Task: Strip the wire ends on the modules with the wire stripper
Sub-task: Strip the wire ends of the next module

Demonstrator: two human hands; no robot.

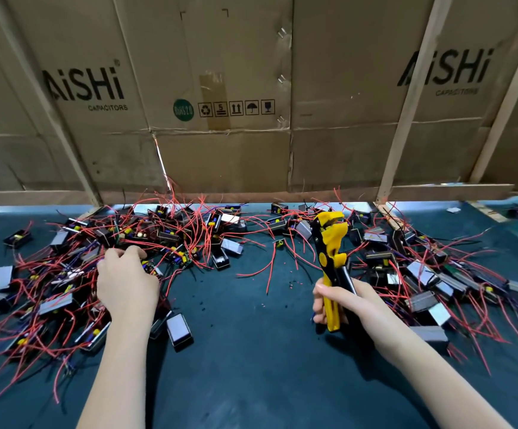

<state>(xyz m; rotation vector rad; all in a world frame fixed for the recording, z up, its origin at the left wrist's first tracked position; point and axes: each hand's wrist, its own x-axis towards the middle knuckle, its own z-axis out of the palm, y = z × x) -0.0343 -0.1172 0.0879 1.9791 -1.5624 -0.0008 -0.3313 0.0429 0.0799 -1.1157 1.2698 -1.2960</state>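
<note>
Right hand (339, 300) grips the yellow wire stripper (332, 261) upright, head raised, ready. Left hand (126, 274), fingers curled, digs into the module pile (66, 274), likely picking the next; actual pinch hidden.

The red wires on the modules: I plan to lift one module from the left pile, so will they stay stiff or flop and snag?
The red wires look thin and curve loosely, so probably floppy. They cross neighbouring modules in the pile under the left hand, so one lifted would likely drag others.

Cardboard wall (251, 88) behind dark green table (245, 351).
</note>
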